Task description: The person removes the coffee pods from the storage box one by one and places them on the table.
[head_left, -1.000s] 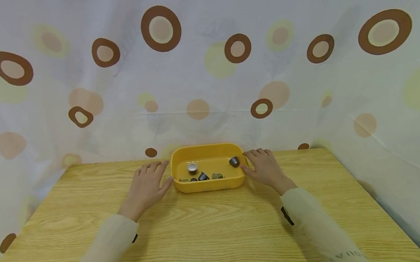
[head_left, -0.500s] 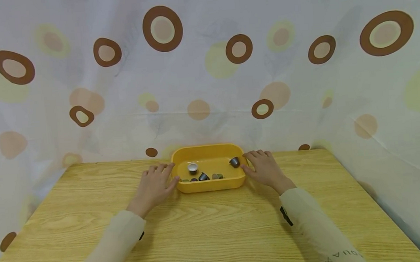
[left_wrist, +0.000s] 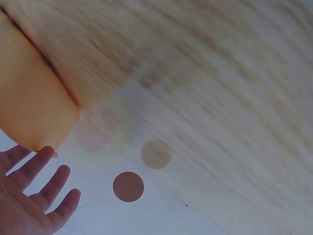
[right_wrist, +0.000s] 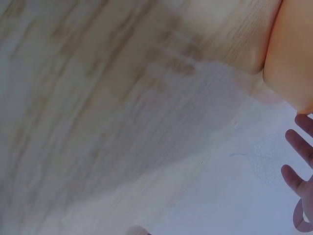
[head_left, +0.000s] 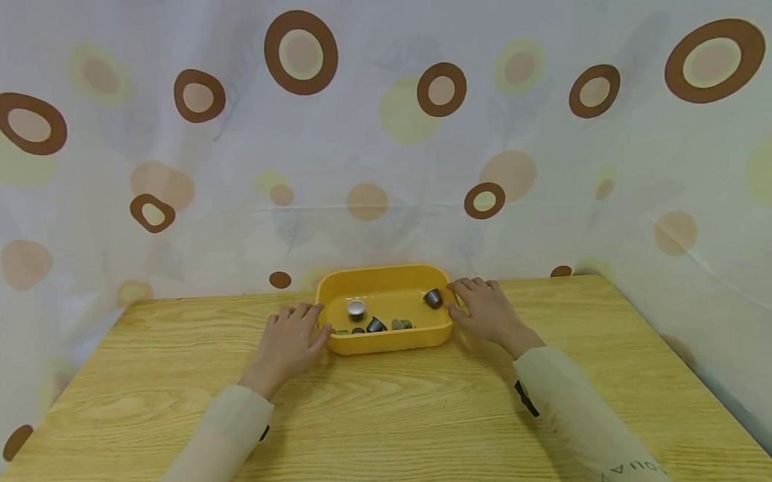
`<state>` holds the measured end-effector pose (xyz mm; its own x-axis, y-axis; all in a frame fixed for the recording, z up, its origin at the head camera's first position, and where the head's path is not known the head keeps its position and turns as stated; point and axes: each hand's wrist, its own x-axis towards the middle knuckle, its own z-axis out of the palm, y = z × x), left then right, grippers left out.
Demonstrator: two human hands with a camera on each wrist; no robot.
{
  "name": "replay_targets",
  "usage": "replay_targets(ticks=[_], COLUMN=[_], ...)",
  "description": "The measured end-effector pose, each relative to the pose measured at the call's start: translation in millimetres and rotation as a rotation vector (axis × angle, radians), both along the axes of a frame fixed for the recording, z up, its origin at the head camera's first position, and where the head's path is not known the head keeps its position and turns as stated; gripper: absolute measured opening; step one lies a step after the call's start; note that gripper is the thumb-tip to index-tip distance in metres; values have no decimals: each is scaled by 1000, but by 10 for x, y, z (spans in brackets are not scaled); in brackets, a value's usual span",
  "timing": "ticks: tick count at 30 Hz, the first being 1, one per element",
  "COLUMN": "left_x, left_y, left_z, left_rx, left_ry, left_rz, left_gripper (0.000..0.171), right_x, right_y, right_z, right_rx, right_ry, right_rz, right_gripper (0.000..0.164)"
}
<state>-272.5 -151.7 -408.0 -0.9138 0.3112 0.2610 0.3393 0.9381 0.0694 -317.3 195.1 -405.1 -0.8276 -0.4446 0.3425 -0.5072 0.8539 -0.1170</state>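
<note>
A yellow oblong tub (head_left: 393, 341) stands near the back edge of the table in the head view, with several small coffee capsules inside. Among them are a white-topped capsule (head_left: 355, 307) at the left, a dark capsule (head_left: 433, 298) at the right, and another dark capsule (head_left: 375, 324) beside a green one (head_left: 401, 324) along the front wall. My left hand (head_left: 290, 343) touches the tub's left end, thumb and index finger at the rim. At the right end, my right hand (head_left: 488, 314) touches the rim likewise. Both wrist views show spread, fairly straight fingers (left_wrist: 51, 186) by the tub.
The tub rests on a wood-grain table (head_left: 399, 434). Behind it and along both sides hangs a pale curtain-like sheet (head_left: 380, 152) with brown rings and pastel spots. Long light sleeves (head_left: 206, 459) cover both arms.
My left hand has moved right, from just beside the tub to its left rim. The right hand stays at the right rim. Tub and capsules look unmoved.
</note>
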Motion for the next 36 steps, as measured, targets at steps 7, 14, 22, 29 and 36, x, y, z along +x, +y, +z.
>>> replay_targets(ticks=[7,14,22,29,36], left_x=[18,41,69,98,135], left_y=[12,8,-5,-19,-27], left_z=[-5,-5,11,15,5], left_rx=[14,21,19,12,28], left_ry=[25,60,55,61,91], left_rz=[-6,-14,-15,-25,-45], left_gripper=[51,50,49,49,47], right_x=[-2,22,48,77,125], right_y=[3,-3,-1,9,13], right_z=[-19,-7,3,-8,0], right_rx=[-11,-13,-4,16,42], right_ry=[2,-4,10,35,50], right_rz=[8,7,14,19,18], right_gripper=[38,38,39,39,40])
